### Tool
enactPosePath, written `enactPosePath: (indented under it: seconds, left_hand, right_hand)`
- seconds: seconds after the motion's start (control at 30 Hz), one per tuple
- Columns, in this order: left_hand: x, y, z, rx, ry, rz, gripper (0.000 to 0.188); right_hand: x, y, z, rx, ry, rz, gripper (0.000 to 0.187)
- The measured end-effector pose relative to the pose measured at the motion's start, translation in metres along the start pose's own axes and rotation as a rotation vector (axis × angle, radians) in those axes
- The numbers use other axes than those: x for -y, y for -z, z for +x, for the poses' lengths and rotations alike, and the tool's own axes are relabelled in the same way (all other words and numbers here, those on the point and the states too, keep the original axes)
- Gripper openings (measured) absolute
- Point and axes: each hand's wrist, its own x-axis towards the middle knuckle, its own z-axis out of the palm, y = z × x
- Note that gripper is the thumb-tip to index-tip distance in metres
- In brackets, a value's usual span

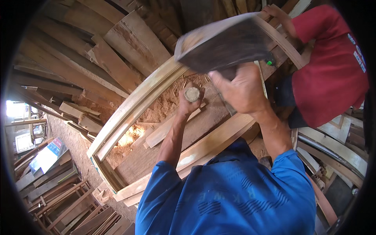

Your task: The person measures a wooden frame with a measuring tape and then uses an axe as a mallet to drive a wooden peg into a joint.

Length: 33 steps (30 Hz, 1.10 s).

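My left hand (184, 102) is closed round an upright chisel, of which the round, pale handle end (192, 94) shows; its blade is hidden below my fist. My right hand (246, 88) grips a large, blocky wooden mallet (223, 49), raised and smeared by motion, with a dark side and a pale upper face. My left hand is inside a long, curved wooden frame (133, 100), near its far rail. The frame's near rail (219, 137) passes in front of me, beneath my right forearm.
A person in a red shirt (329, 58) bends at the right, one hand (276, 13) near the frame's far end. Loose wood strips (172, 127) and shavings (160, 103) lie inside the frame. Boards (133, 43) are stacked behind, and more timber (66, 207) lies at lower left.
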Motion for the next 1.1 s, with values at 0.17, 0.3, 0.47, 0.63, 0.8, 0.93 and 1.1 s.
enactPosePath:
  seconds: [0.17,0.3,0.47,0.63,0.8,0.93,1.1]
  left_hand:
    - [-0.003,-0.003,0.005,0.046,-0.006,0.054,0.014]
    - [0.006,0.0,0.007,0.118,-0.34,0.539,0.037]
    - [0.017,-0.021,0.002,-0.183,0.033,-0.254,0.032]
    - [0.016,-0.01,0.011,-0.281,0.008,-0.06,0.04]
    - [0.014,-0.007,0.008,-0.07,0.154,-0.231,0.036]
    - [0.004,0.003,0.012,0.147,-0.037,-0.001,0.033]
    - [0.003,0.008,0.01,0.108,-0.154,0.155,0.035]
  right_hand:
    - [-0.038,-0.014,-0.027,0.285,0.026,-0.344,0.022]
    - [-0.038,-0.03,-0.041,0.59,-0.259,-0.505,0.03]
    - [-0.044,-0.037,-0.058,0.445,-0.284,-0.191,0.032]
    - [-0.039,-0.021,-0.056,0.263,-0.38,0.103,0.038]
    - [-0.038,-0.012,-0.047,0.132,-0.227,0.146,0.034]
    - [-0.036,-0.016,-0.039,0.049,-0.012,0.056,0.029]
    - [-0.05,-0.024,-0.028,0.47,-0.152,-0.406,0.028]
